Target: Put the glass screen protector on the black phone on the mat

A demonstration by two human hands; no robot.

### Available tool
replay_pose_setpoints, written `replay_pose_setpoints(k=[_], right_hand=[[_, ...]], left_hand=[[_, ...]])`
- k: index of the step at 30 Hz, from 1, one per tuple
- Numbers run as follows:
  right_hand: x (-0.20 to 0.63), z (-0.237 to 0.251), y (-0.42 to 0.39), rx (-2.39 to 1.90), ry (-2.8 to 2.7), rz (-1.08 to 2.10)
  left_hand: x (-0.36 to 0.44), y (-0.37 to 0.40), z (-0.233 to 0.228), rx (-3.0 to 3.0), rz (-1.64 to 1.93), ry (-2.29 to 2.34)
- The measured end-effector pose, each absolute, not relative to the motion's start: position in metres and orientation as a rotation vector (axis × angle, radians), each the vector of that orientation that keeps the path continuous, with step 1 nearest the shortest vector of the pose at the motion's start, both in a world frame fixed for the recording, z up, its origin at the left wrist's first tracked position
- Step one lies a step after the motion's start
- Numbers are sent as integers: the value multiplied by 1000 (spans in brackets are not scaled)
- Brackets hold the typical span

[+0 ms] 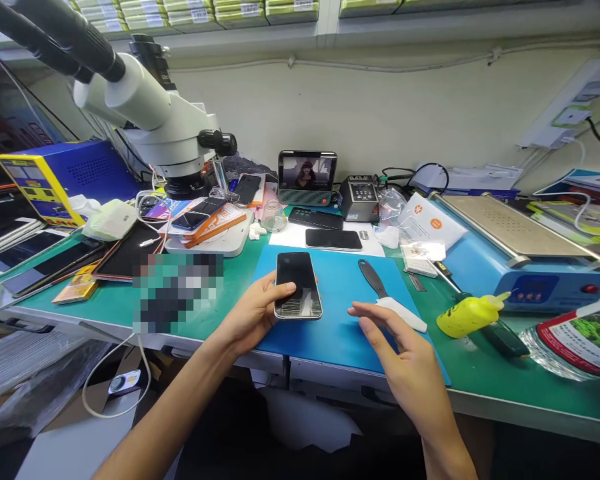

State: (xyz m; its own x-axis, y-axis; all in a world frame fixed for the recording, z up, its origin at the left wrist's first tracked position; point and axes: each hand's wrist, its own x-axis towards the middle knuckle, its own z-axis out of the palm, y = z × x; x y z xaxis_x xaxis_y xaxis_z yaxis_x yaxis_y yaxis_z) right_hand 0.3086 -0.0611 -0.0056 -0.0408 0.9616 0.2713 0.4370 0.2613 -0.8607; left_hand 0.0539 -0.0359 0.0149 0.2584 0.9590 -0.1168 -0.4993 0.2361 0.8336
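A smartphone (295,277) with a dark screen and a silver edge rests in my left hand (257,308), thumb across its front and fingers behind it. Streaks of reflected light show on the lower part of the screen. To the right, my right hand (400,347) hovers over the blue mat (330,343), fingers apart and nothing in them. Just beyond that hand lies a dark-handled tool (373,279), its far end by a white flat piece (403,315). Behind the held phone, another smartphone (333,239) lies face up on white paper.
A microscope (150,113) stands at the left. At the right are a blue heating plate machine (540,280), a yellow bottle (470,315) and a large clear container (580,340). A small display (307,175) stands against the wall. A blurred patch (177,293) covers part of the bench.
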Motion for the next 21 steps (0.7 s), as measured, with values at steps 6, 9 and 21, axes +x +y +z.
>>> replay_pose_setpoints(k=[6, 9, 21], right_hand=[[294, -1, -62, -1184, -1845, 619], [283, 2, -60, -1117, -1919, 584], [284, 4, -40, -1127, -1643, 1077]], left_hand=[[54, -35, 11, 735, 1169, 700], [55, -35, 11, 734, 1175, 686], [57, -38, 9, 809, 1127, 685]])
